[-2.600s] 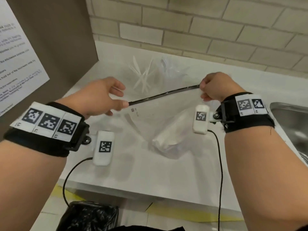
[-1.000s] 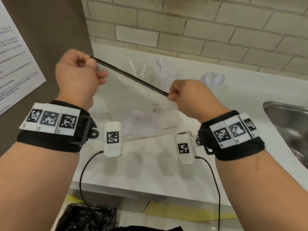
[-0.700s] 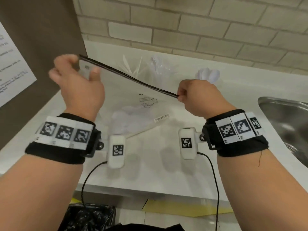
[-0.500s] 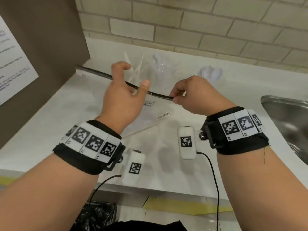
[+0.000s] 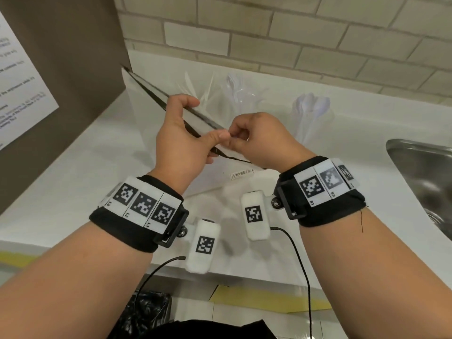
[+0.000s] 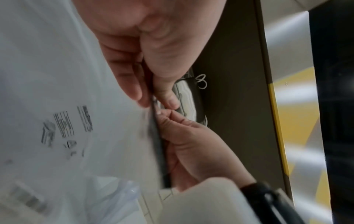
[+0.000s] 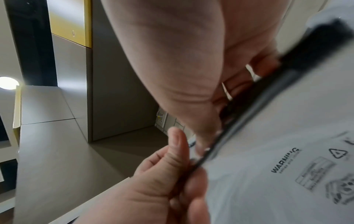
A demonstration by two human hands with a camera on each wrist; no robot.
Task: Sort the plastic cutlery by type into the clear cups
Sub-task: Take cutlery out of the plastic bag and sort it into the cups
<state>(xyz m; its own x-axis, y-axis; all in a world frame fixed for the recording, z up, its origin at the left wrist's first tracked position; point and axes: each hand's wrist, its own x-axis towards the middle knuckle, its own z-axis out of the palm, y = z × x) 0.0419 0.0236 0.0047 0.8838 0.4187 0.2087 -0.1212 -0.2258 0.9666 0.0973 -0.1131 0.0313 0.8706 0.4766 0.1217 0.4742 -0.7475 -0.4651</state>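
A clear zip bag [image 5: 230, 182] with a black zip strip [image 5: 151, 90] is held above the white counter [image 5: 73, 182]. My left hand [image 5: 210, 143] pinches the strip between thumb and fingers near its right end. My right hand [image 5: 236, 138] pinches the same strip right beside it, fingertips almost touching. In the left wrist view the bag [image 6: 67, 121] hangs left of the strip [image 6: 159, 151]. The right wrist view shows printed warnings on the bag [image 7: 287, 166]. At the back stand three clear cups: one with white knives [image 5: 198, 94], one with forks [image 5: 238, 94], one with spoons [image 5: 311, 111].
A steel sink [image 5: 420, 167] is set into the counter at the right. A brown panel [image 5: 73, 57] with a paper notice closes off the left side. A brick wall runs behind the cups. A black bin bag [image 5: 146, 311] sits below the counter's front edge.
My left hand let go of the bag's far left corner and moved right along the zip strip until it met my right hand. The right hand kept its pinch.
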